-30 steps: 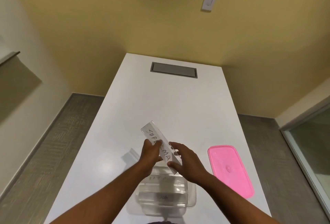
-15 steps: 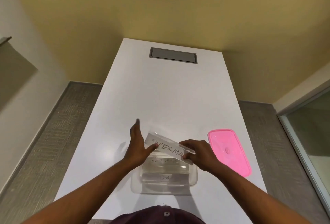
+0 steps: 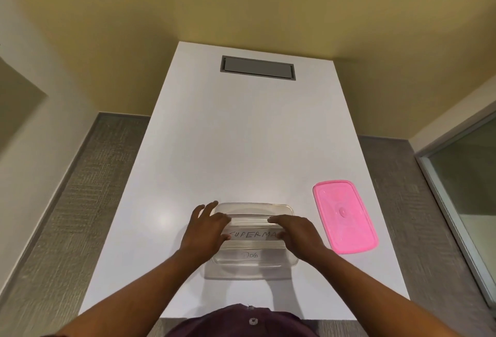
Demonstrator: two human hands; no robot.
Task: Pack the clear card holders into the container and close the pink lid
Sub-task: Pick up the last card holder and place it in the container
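Observation:
A clear rectangular container (image 3: 255, 206) stands on the white table (image 3: 241, 135) close to me. Across its opening lies a clear card holder (image 3: 253, 234) with "SUPERMA" written on it. My left hand (image 3: 205, 229) grips its left end and my right hand (image 3: 298, 233) grips its right end. Lower in the container lies another clear holder (image 3: 251, 255) marked "DOG". The pink lid (image 3: 345, 216) rests flat on the table to the right of the container, apart from it.
A grey recessed hatch (image 3: 257, 67) sits in the table's far end. The table's edges drop to grey carpet (image 3: 80, 189) on both sides. A glass panel (image 3: 467, 183) stands at the right, yellow walls behind.
Both hands have lowered the "SUPERMA" holder from a tilted position above the container to level across its opening. The camera has tipped down.

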